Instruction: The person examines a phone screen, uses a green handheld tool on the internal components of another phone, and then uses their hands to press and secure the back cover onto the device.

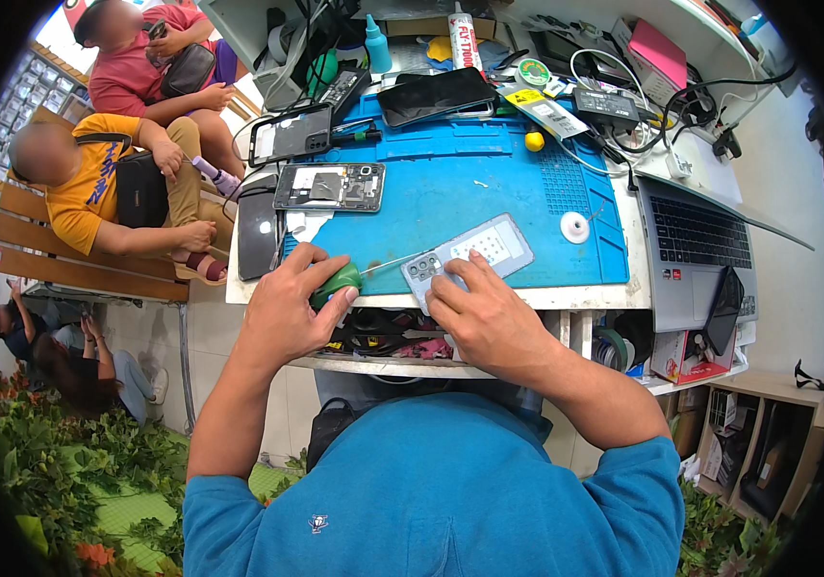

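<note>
We hold a green-handled screwdriver [342,280] in our left hand [289,308]; the fingers are closed around the handle, and the thin metal shaft goes to the right, toward the upper corner of a light grey phone back cover [469,254]. The tip seems to touch the cover near the camera holes, but it is too small to be sure. Our right hand [479,322] lies on the near end of this cover, fingers spread a little and pressing it down; it grips nothing. The cover lies tilted at the front edge of the blue repair mat [489,183], close to us.

Further back on the mat lies an opened phone [329,187] with its inner parts visible, and beside it, to the left, a dark phone [259,234]. A small white round roll [574,227] lies to the right of the cover, a little apart. A silver laptop [696,250] stands open at the right side of the table. On the left, two persons sit on a wooden bench [65,255].
</note>
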Demonstrator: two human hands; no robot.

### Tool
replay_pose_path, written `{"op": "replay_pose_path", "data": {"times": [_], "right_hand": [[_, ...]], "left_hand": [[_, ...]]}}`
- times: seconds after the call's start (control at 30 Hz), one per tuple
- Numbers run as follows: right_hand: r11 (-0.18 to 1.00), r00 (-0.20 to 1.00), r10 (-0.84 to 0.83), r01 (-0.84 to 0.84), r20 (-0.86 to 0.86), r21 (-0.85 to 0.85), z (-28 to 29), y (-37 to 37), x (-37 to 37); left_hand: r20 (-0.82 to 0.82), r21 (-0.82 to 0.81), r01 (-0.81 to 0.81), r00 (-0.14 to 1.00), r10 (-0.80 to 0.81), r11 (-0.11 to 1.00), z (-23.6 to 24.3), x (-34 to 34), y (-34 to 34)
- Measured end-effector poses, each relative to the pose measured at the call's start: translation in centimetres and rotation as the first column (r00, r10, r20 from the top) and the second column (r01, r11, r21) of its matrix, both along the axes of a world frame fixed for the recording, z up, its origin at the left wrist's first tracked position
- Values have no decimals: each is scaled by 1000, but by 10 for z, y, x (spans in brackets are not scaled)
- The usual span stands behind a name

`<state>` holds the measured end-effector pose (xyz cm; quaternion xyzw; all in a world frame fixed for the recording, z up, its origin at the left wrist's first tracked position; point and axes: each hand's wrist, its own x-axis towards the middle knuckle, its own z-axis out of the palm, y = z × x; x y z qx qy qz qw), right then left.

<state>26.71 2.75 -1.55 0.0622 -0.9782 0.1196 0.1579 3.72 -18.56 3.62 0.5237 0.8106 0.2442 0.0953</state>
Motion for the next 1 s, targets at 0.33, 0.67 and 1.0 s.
{"op": "replay_pose_path", "data": {"times": [0.33, 0.67, 1.0], "right_hand": [[1000, 1000, -7, 8, 11, -10, -1, 1, 0], [1000, 1000, -4, 4, -1, -7, 1, 0, 0], [969, 992, -57, 27, -117, -245, 21, 5, 0]], "left_hand": [[12, -16, 0, 1000, 1, 1000, 2, -2, -3], [-49, 46, 16, 999, -14, 999, -4, -2, -6], [21, 84, 35, 999, -37, 996, 24, -3, 0]]}}
